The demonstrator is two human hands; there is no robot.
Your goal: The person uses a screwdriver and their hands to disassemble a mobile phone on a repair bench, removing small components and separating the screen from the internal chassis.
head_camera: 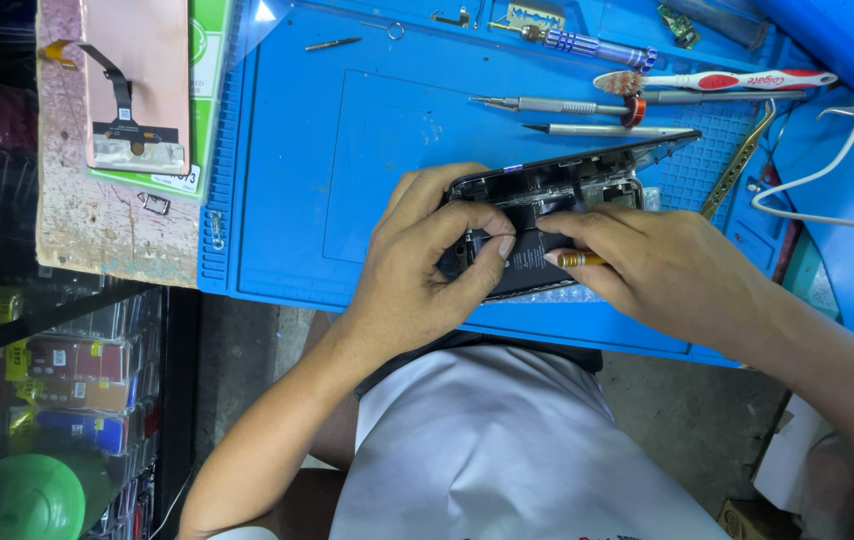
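Your left hand (417, 265) curls closed on the opened phone (547, 215), which lies between both hands on the blue mat (297, 150); your right hand (667, 270) pinches a gold-tipped tool (579, 260) over it.

- A small phone repair shop or workshop.
- A blue repair mat (287, 150) covers the bench (97, 225).
- Fine screwdrivers (547, 104), a toothbrush (717, 80) and tweezers (737, 160) lie on it.
- An opened phone (557, 190) and a loose screen part (137, 80) lie there.
- Beside the bench stands a glass display case (57, 400) of packaged goods.
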